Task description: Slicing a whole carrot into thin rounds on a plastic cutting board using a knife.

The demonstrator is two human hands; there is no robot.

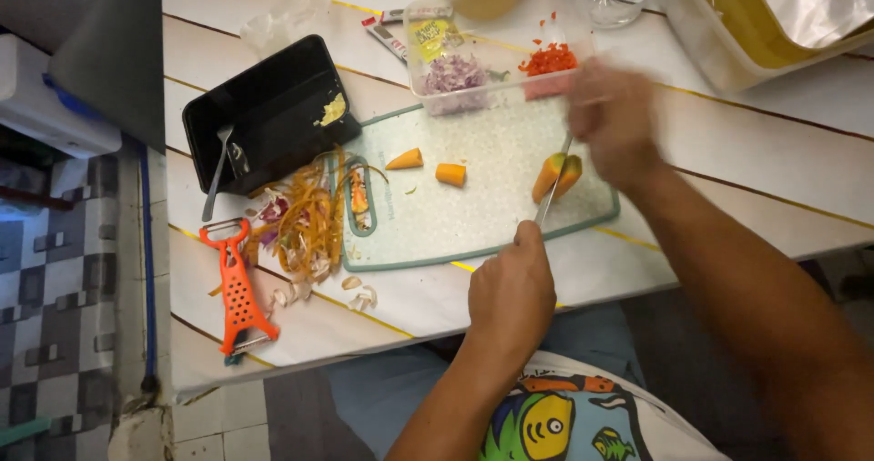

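My left hand grips the handle of a knife at the front edge of a pale green cutting board. The blade runs away from me through a carrot piece, which is split lengthwise. My right hand is blurred, just beyond the carrot at the blade's far tip. Whether it presses on the tip or holds anything is unclear. Two smaller carrot chunks lie on the middle of the board.
A clear tub with chopped red onion and red pepper stands behind the board. A black tray with a fork, a heap of peelings and an orange peeler lie to the left. A yellow bin stands far right.
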